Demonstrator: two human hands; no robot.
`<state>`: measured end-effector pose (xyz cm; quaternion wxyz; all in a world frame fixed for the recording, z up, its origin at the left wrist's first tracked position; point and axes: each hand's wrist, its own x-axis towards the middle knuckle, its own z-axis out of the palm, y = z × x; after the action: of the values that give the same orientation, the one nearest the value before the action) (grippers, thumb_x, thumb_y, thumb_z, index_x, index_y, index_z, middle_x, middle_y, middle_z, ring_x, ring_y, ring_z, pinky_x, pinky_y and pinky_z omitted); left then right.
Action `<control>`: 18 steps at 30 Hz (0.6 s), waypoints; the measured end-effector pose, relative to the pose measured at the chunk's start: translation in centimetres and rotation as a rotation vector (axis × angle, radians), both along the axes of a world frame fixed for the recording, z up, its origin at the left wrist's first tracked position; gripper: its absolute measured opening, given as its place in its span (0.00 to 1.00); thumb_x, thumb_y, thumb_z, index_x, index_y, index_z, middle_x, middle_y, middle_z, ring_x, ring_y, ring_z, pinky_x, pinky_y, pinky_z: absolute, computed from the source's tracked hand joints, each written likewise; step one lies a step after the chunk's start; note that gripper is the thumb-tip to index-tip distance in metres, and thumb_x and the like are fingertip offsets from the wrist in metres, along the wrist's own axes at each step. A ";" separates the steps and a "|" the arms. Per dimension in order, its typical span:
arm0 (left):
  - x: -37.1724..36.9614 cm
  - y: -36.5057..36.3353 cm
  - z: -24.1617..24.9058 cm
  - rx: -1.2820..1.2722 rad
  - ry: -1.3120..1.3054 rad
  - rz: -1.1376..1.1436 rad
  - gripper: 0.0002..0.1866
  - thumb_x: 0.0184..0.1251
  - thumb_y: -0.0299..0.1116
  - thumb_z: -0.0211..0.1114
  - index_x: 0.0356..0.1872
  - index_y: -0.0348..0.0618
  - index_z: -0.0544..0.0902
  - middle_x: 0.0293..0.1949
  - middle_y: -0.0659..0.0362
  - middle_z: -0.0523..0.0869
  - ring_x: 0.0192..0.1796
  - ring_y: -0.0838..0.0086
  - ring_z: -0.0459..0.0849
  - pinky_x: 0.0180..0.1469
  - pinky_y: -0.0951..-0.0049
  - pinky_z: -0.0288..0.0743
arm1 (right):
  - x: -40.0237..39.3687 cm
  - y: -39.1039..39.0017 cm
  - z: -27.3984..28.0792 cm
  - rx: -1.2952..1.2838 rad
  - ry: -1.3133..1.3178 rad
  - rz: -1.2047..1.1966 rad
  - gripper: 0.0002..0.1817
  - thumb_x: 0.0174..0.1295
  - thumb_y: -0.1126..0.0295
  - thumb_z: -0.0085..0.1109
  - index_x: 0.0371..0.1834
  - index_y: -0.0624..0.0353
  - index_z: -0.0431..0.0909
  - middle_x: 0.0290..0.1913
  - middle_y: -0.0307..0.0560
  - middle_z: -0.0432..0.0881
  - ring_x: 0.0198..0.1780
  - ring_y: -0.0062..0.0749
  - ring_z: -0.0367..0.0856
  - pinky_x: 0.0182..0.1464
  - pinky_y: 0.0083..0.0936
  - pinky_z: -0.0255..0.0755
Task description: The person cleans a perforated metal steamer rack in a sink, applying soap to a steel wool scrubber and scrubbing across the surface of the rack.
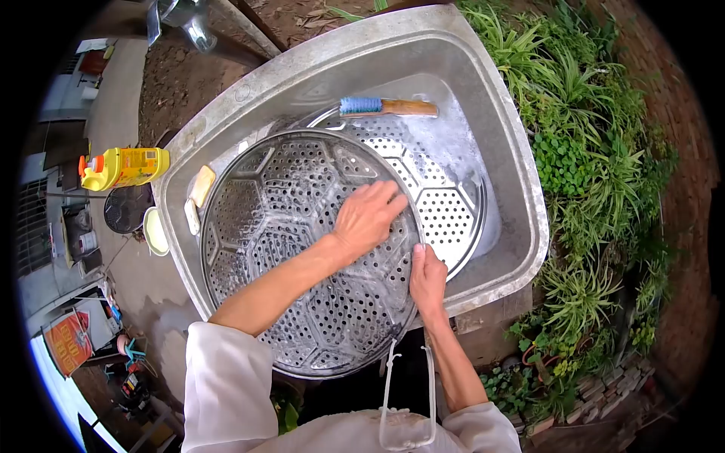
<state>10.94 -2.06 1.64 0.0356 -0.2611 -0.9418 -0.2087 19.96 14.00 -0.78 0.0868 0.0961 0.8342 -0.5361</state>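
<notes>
A large round steamer tray, perforated and wet with suds, lies tilted over the near side of the stone sink. My right hand grips its right rim, thumb on top. My left hand presses on the tray's upper right surface with its fingers curled; whatever may be under them is hidden. Beneath it, a second perforated steamer tray rests in the sink, partly covered. A wooden-handled brush with blue bristles lies across that tray's far edge, near cloudy, sudsy water.
On the sink's left side are a yellowish block and a small white piece. Outside stand a yellow bottle and a pale bowl. A metal tap is at the top left. Green plants border the right.
</notes>
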 end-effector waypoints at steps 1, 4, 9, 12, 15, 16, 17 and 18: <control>0.6 0.2 0.1 0.015 -0.015 -0.100 0.14 0.47 0.18 0.61 0.37 0.44 0.79 0.35 0.58 0.75 0.42 0.65 0.78 0.42 0.66 0.74 | 0.1 0.0 0.2 -0.001 0.002 0.002 0.19 0.76 0.62 0.45 0.32 0.67 0.73 0.15 0.51 0.62 0.19 0.30 0.57 0.23 0.32 0.60; -4.9 -4.7 -0.6 -0.188 0.008 0.110 0.13 0.48 0.20 0.61 0.37 0.43 0.79 0.36 0.56 0.76 0.43 0.63 0.80 0.43 0.62 0.77 | 0.2 0.1 0.2 0.027 0.030 0.004 0.18 0.73 0.61 0.52 0.31 0.67 0.73 0.12 0.47 0.63 0.16 0.25 0.59 0.20 0.31 0.58; -6.8 -9.7 -1.8 -0.297 0.026 0.576 0.10 0.49 0.20 0.61 0.36 0.40 0.79 0.37 0.52 0.79 0.43 0.57 0.82 0.42 0.58 0.80 | 0.0 -0.1 0.3 0.014 0.061 -0.003 0.18 0.72 0.62 0.52 0.29 0.67 0.72 0.12 0.46 0.62 0.15 0.25 0.58 0.20 0.31 0.56; -3.4 -1.3 -0.6 -0.117 -0.094 0.196 0.10 0.48 0.18 0.59 0.34 0.37 0.77 0.37 0.52 0.79 0.43 0.59 0.82 0.43 0.60 0.81 | -0.2 0.3 0.9 0.078 -0.024 0.051 0.17 0.72 0.64 0.51 0.34 0.70 0.75 0.17 0.60 0.72 0.18 0.53 0.71 0.26 0.41 0.65; -2.2 -1.0 0.2 0.033 -0.117 -0.092 0.16 0.41 0.16 0.59 0.36 0.41 0.77 0.36 0.53 0.77 0.43 0.59 0.81 0.43 0.59 0.79 | 0.0 0.6 1.2 0.088 -0.132 0.057 0.16 0.72 0.64 0.51 0.37 0.70 0.76 0.18 0.61 0.73 0.20 0.55 0.72 0.27 0.42 0.66; -3.9 -2.9 -0.2 -0.096 -0.077 0.022 0.14 0.45 0.17 0.59 0.37 0.40 0.78 0.36 0.54 0.78 0.43 0.60 0.82 0.43 0.60 0.80 | 0.2 0.7 1.1 0.091 -0.128 0.052 0.16 0.72 0.64 0.51 0.37 0.70 0.76 0.18 0.61 0.73 0.20 0.55 0.72 0.27 0.42 0.66; -6.0 -5.6 -0.9 -0.227 -0.039 0.138 0.12 0.50 0.19 0.59 0.37 0.39 0.80 0.37 0.55 0.79 0.42 0.61 0.82 0.43 0.61 0.81 | 0.5 0.5 0.9 0.095 -0.086 0.057 0.16 0.72 0.64 0.50 0.38 0.70 0.76 0.18 0.61 0.73 0.20 0.56 0.73 0.27 0.42 0.66; -7.9 -9.1 -1.2 -0.272 -0.030 0.257 0.11 0.50 0.19 0.59 0.37 0.39 0.80 0.37 0.54 0.79 0.42 0.61 0.82 0.43 0.61 0.80 | 0.2 0.3 0.7 0.099 -0.033 0.062 0.16 0.72 0.64 0.50 0.39 0.70 0.76 0.19 0.61 0.73 0.20 0.56 0.73 0.26 0.42 0.66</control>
<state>2.99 -11.14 0.47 0.0121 -0.1377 -0.9874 -0.0772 20.15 14.34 -0.07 0.1122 0.0835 0.8606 -0.4897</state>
